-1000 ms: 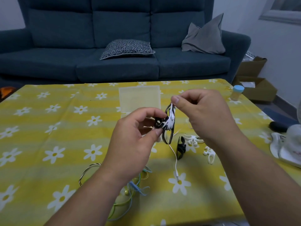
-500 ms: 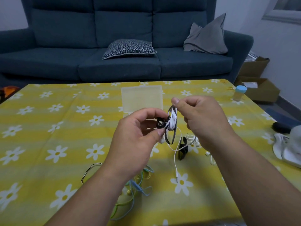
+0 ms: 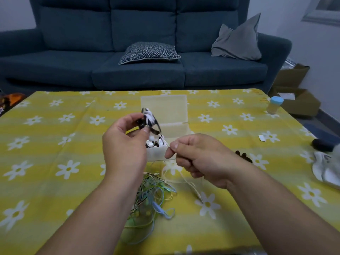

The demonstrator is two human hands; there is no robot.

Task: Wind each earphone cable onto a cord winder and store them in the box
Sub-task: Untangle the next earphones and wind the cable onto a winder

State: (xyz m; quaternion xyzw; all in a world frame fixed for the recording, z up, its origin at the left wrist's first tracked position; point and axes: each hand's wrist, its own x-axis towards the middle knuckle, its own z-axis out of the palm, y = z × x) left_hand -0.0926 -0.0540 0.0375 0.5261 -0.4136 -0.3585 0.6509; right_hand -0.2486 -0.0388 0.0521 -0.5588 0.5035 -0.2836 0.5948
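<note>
My left hand (image 3: 123, 150) pinches a black cord winder (image 3: 150, 120) with white earphone cable wrapped round it, held up above the table. My right hand (image 3: 198, 159) pinches the loose end of that white cable (image 3: 185, 178), which trails down to the tablecloth. Between and behind my hands stands an open translucent box (image 3: 165, 111) with its lid raised and several wound earphones inside. A tangle of green, blue and dark earphone cables (image 3: 152, 197) lies on the cloth below my hands.
Yellow daisy tablecloth (image 3: 55, 144) covers the table. A small jar with a blue lid (image 3: 275, 105) stands at the far right. A dark winder (image 3: 243, 156) lies right of my right hand, white items (image 3: 325, 168) at the right edge. Behind is a blue sofa (image 3: 147, 52).
The view has shifted, bringing the box and cable tangle between my hands. My right hand dropped from the winder's top down and right, drawing the white cable out. My left hand lifted the winder.
</note>
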